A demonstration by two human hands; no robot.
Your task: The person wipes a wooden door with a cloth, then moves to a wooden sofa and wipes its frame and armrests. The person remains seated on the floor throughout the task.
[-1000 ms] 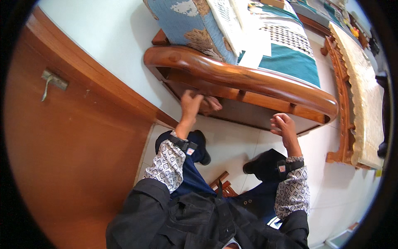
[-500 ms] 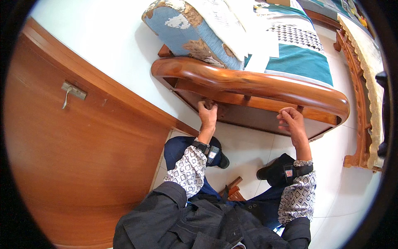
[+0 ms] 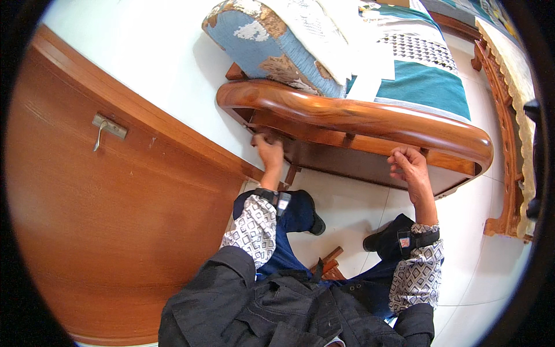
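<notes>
A curved, polished wooden armrest (image 3: 347, 115) spans the end of a sofa, with a dark brown panel (image 3: 347, 164) beneath it. My left hand (image 3: 270, 153) is under the armrest's left end, close to the panel's left side. Its fingers are bent and smeared by motion, so I cannot tell what they hold. Beside it a narrow wooden post (image 3: 292, 177) shows at the panel's left. Near the armrest's right part is my right hand (image 3: 409, 168), its fingers curled in with thumb against forefinger. Whatever lies in that pinch, if anything, is hidden.
A wooden door (image 3: 115, 220) with a metal handle (image 3: 108, 125) stands at the left. On the sofa rest a worn blue cushion (image 3: 266, 49) and a teal cloth (image 3: 419, 87). A carved wooden table (image 3: 507, 144) is at the right. A small wooden piece (image 3: 330, 263) shows between my legs.
My left hand has moved left along the panel toward the armrest's left end. A narrow wooden post has come into sight there. My right hand stays about where it was, fingers curled.
</notes>
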